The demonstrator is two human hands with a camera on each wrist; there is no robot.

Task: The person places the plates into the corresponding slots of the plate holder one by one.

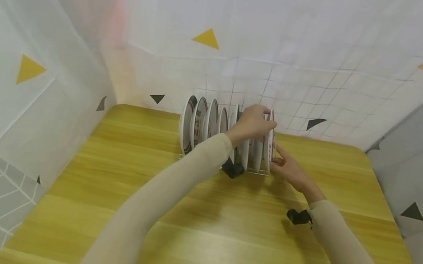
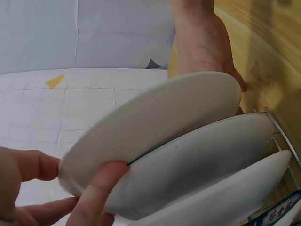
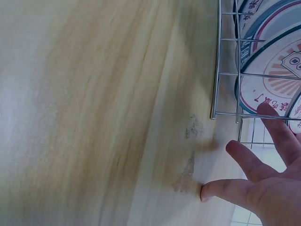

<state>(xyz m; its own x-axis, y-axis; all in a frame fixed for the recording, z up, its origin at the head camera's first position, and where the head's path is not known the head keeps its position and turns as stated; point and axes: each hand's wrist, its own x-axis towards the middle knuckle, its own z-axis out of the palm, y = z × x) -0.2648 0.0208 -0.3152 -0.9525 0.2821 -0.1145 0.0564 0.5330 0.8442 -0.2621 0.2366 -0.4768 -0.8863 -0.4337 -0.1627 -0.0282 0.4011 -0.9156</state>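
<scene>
White plates stand on edge in a row in a wire rack (image 1: pixel 258 172) at the back of the table. My left hand (image 1: pixel 253 122) reaches over the row and pinches the top rim of the rightmost plate (image 2: pixel 155 122), with digits on both sides of it in the left wrist view. That plate leans close to its neighbour (image 2: pixel 202 160). My right hand (image 1: pixel 292 169) is at the rack's right end, its fingers spread; one fingertip overlaps the lower edge of a plate's printed face (image 3: pixel 275 70) in the right wrist view. The rack's wires cross in front of that face.
The wooden table (image 1: pixel 195 239) reaches toward me in front of the rack. A white sheet wall (image 1: pixel 164 65) with triangles and grid lines rises close behind the rack. Black wrist devices (image 1: pixel 232 170) hang under both forearms, the left one close to the rack's front.
</scene>
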